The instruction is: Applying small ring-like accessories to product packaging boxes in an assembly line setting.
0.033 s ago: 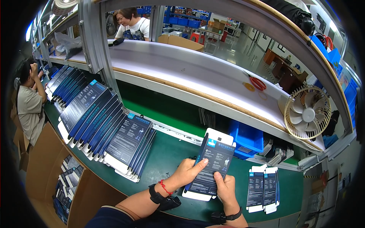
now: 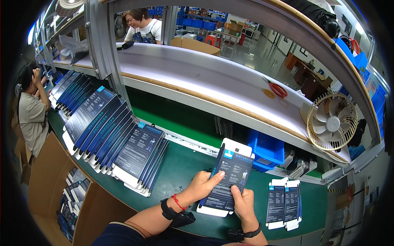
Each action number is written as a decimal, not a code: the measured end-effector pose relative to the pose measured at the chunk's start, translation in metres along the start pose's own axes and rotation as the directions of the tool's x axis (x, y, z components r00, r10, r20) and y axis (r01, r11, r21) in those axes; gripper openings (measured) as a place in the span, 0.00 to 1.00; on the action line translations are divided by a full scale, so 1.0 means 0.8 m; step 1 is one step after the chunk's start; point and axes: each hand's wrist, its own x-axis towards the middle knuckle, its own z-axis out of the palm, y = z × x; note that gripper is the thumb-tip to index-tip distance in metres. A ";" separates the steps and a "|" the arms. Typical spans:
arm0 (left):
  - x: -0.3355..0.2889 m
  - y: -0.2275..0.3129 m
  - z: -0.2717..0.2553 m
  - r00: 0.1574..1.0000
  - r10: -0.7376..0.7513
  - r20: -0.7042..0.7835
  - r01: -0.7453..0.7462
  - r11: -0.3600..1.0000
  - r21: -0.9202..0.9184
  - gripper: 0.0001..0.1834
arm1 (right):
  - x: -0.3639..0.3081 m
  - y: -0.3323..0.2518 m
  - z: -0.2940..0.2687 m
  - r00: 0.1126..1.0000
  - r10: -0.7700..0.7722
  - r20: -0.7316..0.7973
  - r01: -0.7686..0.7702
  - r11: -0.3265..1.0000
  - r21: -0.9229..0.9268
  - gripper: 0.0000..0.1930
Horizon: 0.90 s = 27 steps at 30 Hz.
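A dark blue printed carton with white end flaps stands out in front of me, tilted over the green table. My left hand grips its left side, thumb lying on the printed face. On the lower right edge my right hand holds the same carton, its thumb also on the front. The fingers behind the carton are hidden. To the right lie some flat cartons of the same print, overlapping. A long row of matching cartons leans in overlapping order on the left.
A big cardboard box with small cartons inside stands at lower left. Behind the table are a blue bin and a white shelf bearing red-handled scissors and a fan. Two people work at the far left and beyond the shelf.
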 end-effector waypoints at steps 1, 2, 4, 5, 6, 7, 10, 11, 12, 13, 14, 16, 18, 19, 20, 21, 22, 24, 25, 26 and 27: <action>0.000 0.000 0.000 1.000 0.000 0.000 0.000 1.000 0.000 0.30 | 0.000 0.000 0.000 1.000 0.000 0.000 0.000 1.000 0.000 0.18; 0.000 -0.001 0.000 1.000 0.003 0.001 -0.003 1.000 -0.001 0.30 | 0.000 -0.001 0.001 1.000 0.002 0.000 -0.002 1.000 0.008 0.18; 0.000 -0.001 0.000 1.000 0.006 0.003 -0.006 1.000 -0.003 0.30 | 0.000 -0.001 0.001 1.000 0.002 0.000 -0.002 1.000 0.016 0.18; 0.000 -0.001 -0.001 1.000 -0.001 0.009 0.001 1.000 0.000 0.30 | 0.000 0.000 0.000 1.000 0.003 0.003 -0.003 1.000 0.008 0.18; 0.000 -0.001 -0.001 1.000 -0.007 0.014 0.007 1.000 0.004 0.29 | 0.000 0.001 -0.001 1.000 0.004 0.005 -0.004 1.000 0.000 0.19; 0.000 -0.001 -0.001 1.000 -0.007 0.014 0.007 1.000 0.004 0.29 | 0.001 0.001 0.000 1.000 0.004 0.005 -0.004 1.000 0.000 0.19; 0.000 0.000 0.000 1.000 -0.005 0.010 0.005 1.000 -0.028 0.29 | 0.001 0.002 0.001 1.000 -0.002 -0.004 0.003 1.000 0.008 0.19; 0.000 0.000 -0.001 1.000 -0.007 0.013 0.008 1.000 -0.026 0.28 | 0.001 0.003 0.000 1.000 0.000 0.000 0.000 1.000 0.008 0.19; 0.000 0.000 -0.001 1.000 -0.010 0.017 0.010 1.000 -0.024 0.28 | 0.001 0.003 0.000 1.000 0.002 0.005 -0.002 1.000 0.007 0.19; 0.000 0.000 -0.001 1.000 -0.009 0.017 0.010 1.000 -0.024 0.28 | 0.001 0.003 0.000 1.000 0.002 0.005 -0.002 1.000 0.007 0.19; 0.001 -0.002 -0.001 1.000 -0.010 0.015 0.010 1.000 -0.025 0.28 | 0.001 0.004 0.001 1.000 -0.003 -0.001 0.003 1.000 0.009 0.19; 0.001 -0.002 -0.001 1.000 -0.011 0.012 0.011 1.000 -0.026 0.28 | 0.002 0.003 0.001 1.000 -0.008 -0.006 0.008 1.000 0.012 0.19; 0.001 -0.001 0.000 1.000 -0.002 0.008 0.002 1.000 -0.017 0.28 | 0.001 0.001 0.001 1.000 -0.004 -0.004 0.004 1.000 0.012 0.19; 0.001 -0.001 -0.001 1.000 -0.002 0.008 0.002 1.000 -0.017 0.28 | 0.001 0.002 0.001 1.000 -0.004 -0.004 0.004 1.000 0.012 0.19; 0.001 -0.001 -0.001 1.000 -0.004 0.012 0.005 1.000 -0.013 0.28 | 0.001 0.004 0.000 1.000 -0.002 -0.003 0.002 1.000 0.010 0.19; 0.001 -0.002 -0.002 1.000 -0.008 0.016 0.008 1.000 -0.008 0.28 | 0.001 0.005 0.000 1.000 0.001 -0.002 -0.001 1.000 0.009 0.19; 0.001 -0.002 -0.002 1.000 -0.008 0.016 0.008 1.000 -0.008 0.28 | 0.001 0.005 -0.001 1.000 0.001 -0.003 -0.001 1.000 0.009 0.19; 0.001 -0.002 -0.001 1.000 -0.009 0.016 0.009 1.000 -0.015 0.28 | 0.001 0.004 -0.001 1.000 0.009 0.003 -0.009 1.000 0.007 0.19; 0.000 -0.002 -0.001 1.000 -0.009 0.016 0.009 1.000 -0.015 0.28 | 0.000 0.004 -0.001 1.000 0.009 0.002 -0.009 1.000 0.007 0.19; 0.000 -0.001 -0.001 1.000 -0.011 0.015 0.011 1.000 -0.019 0.28 | 0.000 0.004 -0.001 1.000 0.009 0.000 -0.009 1.000 0.011 0.19; 0.000 0.001 -0.001 1.000 -0.012 0.012 0.012 1.000 -0.022 0.28 | 0.000 0.003 0.000 1.000 0.009 -0.002 -0.009 1.000 0.015 0.19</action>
